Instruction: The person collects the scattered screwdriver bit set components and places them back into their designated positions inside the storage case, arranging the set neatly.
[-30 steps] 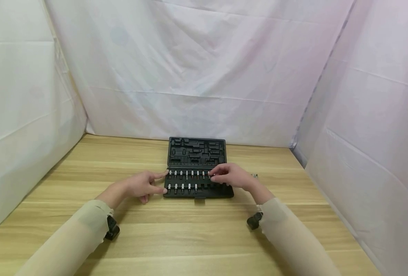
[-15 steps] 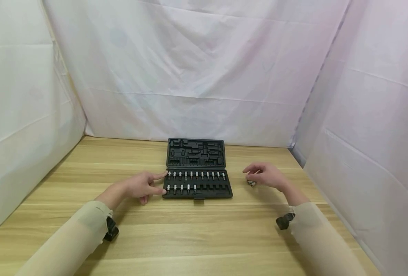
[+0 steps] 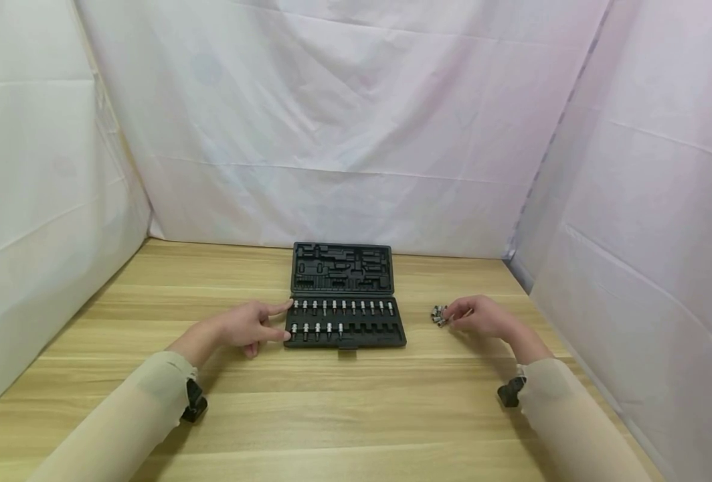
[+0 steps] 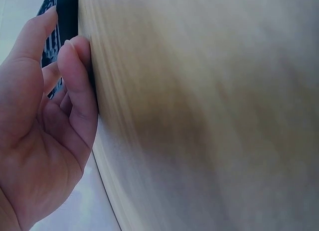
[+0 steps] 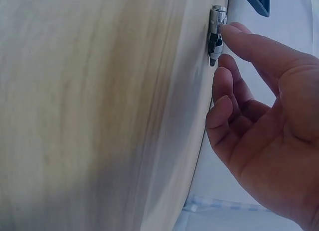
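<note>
A black socket case [image 3: 374,341] lies unfolded on the table, its lid at the back. Silver bit sockets fill its rear row, and several more [image 3: 317,329] stand in the left part of the front row; the right part shows bare slots. My left hand [image 3: 244,327] touches the case's left edge with extended index finger and thumb. Right of the case, a small pile of loose bit sockets [image 3: 438,315] lies on the wood. My right hand [image 3: 482,316] is at this pile's right side, thumb and fingertips close to the sockets [image 5: 218,22], with nothing visibly gripped.
The wood-grain table [image 3: 332,415] is enclosed by white cloth [image 3: 344,134] at the back and both sides. The case lid [image 3: 342,268] leans up near the back cloth. A dark camera sits on each wrist.
My right hand has left the rear row, moved right to the loose pile, then shifted a bit further right, uncovering the sockets. My left hand stays at the case edge.
</note>
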### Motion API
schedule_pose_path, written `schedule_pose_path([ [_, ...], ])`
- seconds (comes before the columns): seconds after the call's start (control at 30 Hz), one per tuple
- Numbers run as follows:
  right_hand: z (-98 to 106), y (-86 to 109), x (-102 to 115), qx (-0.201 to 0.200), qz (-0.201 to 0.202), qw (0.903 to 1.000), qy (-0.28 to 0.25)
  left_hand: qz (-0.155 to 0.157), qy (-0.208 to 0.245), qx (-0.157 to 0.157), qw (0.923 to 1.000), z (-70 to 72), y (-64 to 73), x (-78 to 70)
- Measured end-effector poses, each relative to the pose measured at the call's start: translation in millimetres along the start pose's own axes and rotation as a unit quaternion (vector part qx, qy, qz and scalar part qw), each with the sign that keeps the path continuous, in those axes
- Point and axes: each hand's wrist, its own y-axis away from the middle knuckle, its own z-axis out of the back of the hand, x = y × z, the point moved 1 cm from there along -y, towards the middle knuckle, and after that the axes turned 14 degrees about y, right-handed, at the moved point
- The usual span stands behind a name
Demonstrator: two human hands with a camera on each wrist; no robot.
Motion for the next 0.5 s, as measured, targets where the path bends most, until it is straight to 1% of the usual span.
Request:
schedule_pose_path([
  [0.23, -2.5, -2.3, 4.5, 0.007, -0.007, 0.9999, 0.006, 0.003, 0.006, 0.002, 1.0000, -0.8, 0.2, 0.8],
  [0.5, -5.2, -2.0, 9.2, 0.010, -0.004, 0.9998, 0.014, 0.002, 0.007, 0.002, 1.0000, 0.0, -0.3, 1.5],
])
